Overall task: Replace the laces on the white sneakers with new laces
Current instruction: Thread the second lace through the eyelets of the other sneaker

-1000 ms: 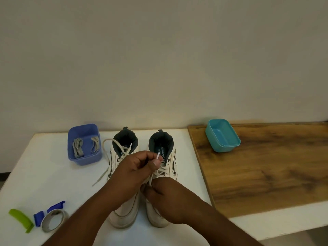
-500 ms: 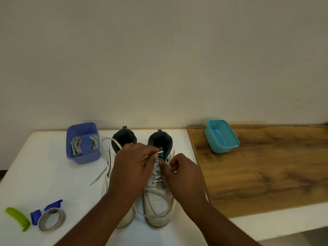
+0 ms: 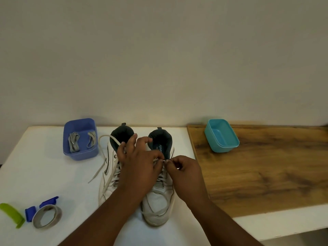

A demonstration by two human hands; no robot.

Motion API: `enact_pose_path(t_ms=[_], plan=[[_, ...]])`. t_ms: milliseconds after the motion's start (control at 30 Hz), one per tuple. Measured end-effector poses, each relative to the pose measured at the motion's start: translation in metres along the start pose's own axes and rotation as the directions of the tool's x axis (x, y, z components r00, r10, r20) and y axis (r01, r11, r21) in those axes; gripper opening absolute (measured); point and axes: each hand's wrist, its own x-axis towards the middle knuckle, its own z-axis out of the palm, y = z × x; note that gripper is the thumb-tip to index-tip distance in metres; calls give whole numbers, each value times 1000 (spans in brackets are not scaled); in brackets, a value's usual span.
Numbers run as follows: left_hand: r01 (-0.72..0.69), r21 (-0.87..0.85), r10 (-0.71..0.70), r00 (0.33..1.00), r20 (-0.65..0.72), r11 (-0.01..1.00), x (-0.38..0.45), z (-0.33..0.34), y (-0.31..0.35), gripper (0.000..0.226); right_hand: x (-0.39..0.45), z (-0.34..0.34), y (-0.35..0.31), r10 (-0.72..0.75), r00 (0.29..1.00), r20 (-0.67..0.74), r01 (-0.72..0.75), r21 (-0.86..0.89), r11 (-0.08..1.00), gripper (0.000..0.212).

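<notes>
Both hands, left (image 3: 140, 167) and right (image 3: 184, 170), pinch the lace (image 3: 160, 159) over the sneaker (image 3: 158, 201) at six o'clock; short, straight pulls should free each eyelet cleanly.

sneakers (image 3: 156, 201) mid table (image 3: 35, 174), tub (image 3: 80, 153) left w/ laces (image 3: 73, 142)

Two white sneakers (image 3: 158, 197) stand side by side, toes near — old laces (image 3: 102, 167) loosened, trailing left.
</notes>
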Motion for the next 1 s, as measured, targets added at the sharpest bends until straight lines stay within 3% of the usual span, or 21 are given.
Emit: enact_pose_path(t_ms=[433, 733, 1000], plan=[[31, 3, -31, 998, 46, 1000, 3, 0, 2, 7, 6, -12, 10, 51, 989, 138, -62, 80, 995, 14], [14, 48, -19, 996, 86, 999, 5, -3, 5, 8, 7, -9, 10, 44, 992, 122, -52, 63, 997, 3], [6, 15, -8, 986, 169, 1000, 8, -6, 1, 9, 4, -9, 10, 31, 991, 132, -40, 68, 997, 6]])
